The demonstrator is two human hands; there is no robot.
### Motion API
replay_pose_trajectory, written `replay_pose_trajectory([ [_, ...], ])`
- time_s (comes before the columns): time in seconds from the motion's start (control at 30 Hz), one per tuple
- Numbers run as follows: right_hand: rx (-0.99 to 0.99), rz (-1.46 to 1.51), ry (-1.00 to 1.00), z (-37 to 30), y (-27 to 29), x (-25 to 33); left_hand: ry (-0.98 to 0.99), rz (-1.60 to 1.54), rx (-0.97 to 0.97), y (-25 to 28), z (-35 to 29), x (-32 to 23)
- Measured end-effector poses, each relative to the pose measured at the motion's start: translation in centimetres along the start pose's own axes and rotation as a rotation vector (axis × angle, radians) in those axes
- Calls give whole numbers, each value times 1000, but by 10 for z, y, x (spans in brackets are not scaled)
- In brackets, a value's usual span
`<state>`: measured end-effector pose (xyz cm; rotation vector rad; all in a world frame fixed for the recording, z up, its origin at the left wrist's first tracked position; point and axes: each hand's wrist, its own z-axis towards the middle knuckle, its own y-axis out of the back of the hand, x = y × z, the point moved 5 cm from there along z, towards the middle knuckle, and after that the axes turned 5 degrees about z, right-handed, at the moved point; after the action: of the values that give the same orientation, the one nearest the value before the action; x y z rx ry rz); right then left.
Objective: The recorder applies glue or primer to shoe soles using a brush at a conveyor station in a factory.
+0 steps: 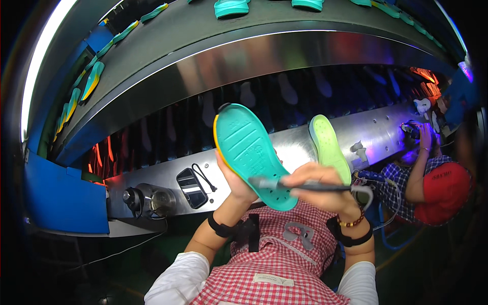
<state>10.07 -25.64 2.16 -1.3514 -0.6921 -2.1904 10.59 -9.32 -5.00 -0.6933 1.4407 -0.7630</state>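
My left hand (233, 178) grips a teal shoe sole (249, 147) from beneath, its thumb along the left edge. The sole is tilted up above the metal ledge; yellow runs along its left side and a small dark piece sits at its far end. My right hand (323, 185) is closed around the dark handle of a brush (267, 183), smeared by motion. The brush's pale tip lies over the near part of the sole; whether it touches cannot be made out. Beside them a light green sole (328, 145) rests on the ledge.
A metal ledge (284, 145) runs across, bearing a phone with a strap (192, 187) and a clear jug with a black lid (152, 200). Above is a conveyor belt (178, 38) carrying teal soles (231, 7). To the right works a person in a red cap (445, 190).
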Motion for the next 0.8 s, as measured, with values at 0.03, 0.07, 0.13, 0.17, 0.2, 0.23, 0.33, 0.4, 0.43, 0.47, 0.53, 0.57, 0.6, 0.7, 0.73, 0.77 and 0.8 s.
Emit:
replay_pose_trajectory([
  [0.03, 96, 60, -50, 0, -5, -3, -59, -34, 33, -2, 2, -5],
  [0.07, 244, -15, -20, -3, -12, 0, -105, -63, 75, -5, 3, -10],
  [0.13, 230, 50, 46, -5, -10, 4, -187, -71, 39, -4, 5, -19],
  [0.17, 187, 66, 147, -5, -8, 10, -195, -55, 44, -5, 6, -21],
  [0.2, 49, -42, 54, -5, -1, 5, -225, -55, 71, -8, 5, -24],
  [0.23, -154, -107, 10, -6, 10, 3, -240, -60, 74, -8, 6, -26],
  [0.33, 125, -77, 96, -8, -2, 6, -333, -86, 41, -7, -1, -34],
  [0.4, 252, 52, 136, -11, -6, 8, -395, -82, 49, -8, -4, -40],
  [0.43, 134, 19, 62, -11, 1, 4, -362, -63, 53, -8, -4, -39],
  [0.47, 37, -7, 69, -12, 6, 3, -338, -69, 22, -7, -3, -39],
  [0.53, -131, -80, -56, -14, 16, -3, -343, -40, -7, -8, -3, -41],
  [0.57, 4, -78, 34, -14, 8, 1, -369, -3, -7, -10, -3, -42],
  [0.6, 97, -67, 51, -15, 4, 2, -376, 49, -13, -11, -3, -44],
  [0.7, 148, 61, 40, -15, -2, 1, -370, 32, -19, -12, -4, -45],
  [0.73, 77, 121, 29, -14, 1, -1, -339, 34, -36, -11, -4, -43],
  [0.77, -34, 217, 62, -15, 6, 0, -328, 27, -49, -8, -4, -43],
  [0.8, -146, 15, -56, -15, 10, -8, -322, 25, -80, -5, -3, -42],
])
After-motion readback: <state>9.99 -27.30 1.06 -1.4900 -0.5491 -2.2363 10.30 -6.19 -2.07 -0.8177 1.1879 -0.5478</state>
